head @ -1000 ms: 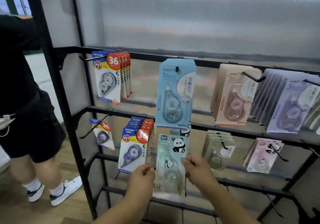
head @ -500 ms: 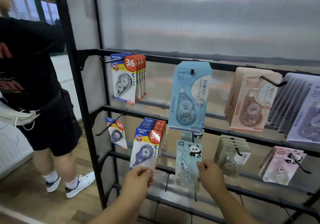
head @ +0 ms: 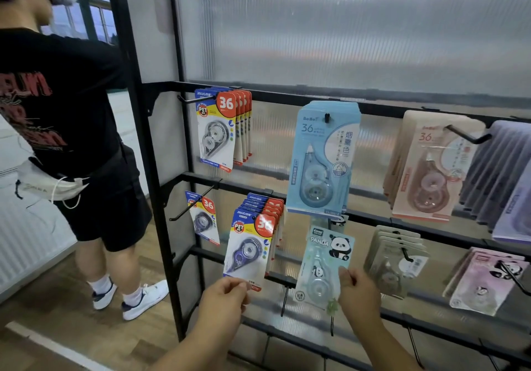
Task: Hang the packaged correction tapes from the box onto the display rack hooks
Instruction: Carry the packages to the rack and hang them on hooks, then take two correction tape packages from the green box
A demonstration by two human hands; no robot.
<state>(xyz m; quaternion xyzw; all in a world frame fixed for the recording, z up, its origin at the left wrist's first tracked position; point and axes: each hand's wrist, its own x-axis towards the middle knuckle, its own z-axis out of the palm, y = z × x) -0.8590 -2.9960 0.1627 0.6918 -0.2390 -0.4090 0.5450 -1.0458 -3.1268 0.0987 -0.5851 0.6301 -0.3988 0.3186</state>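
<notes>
Several hooks (head: 195,100) on the display rack (head: 155,227) already carry packs (box unseen). Right hand (head: 359,291) pinches the panda pack (head: 321,264), apparently hung mid-rack; left hand (head: 227,298) curls beneath a blue-red pack (head: 247,251), grip unclear.

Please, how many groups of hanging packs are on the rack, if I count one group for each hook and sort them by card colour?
Blue-and-red cards: 3
Light blue cards: 1
Peach cards: 1
Lilac cards: 1
Mint panda cards: 1
Grey-green cards: 1
Pink panda cards: 1
Total: 9 groups
</notes>
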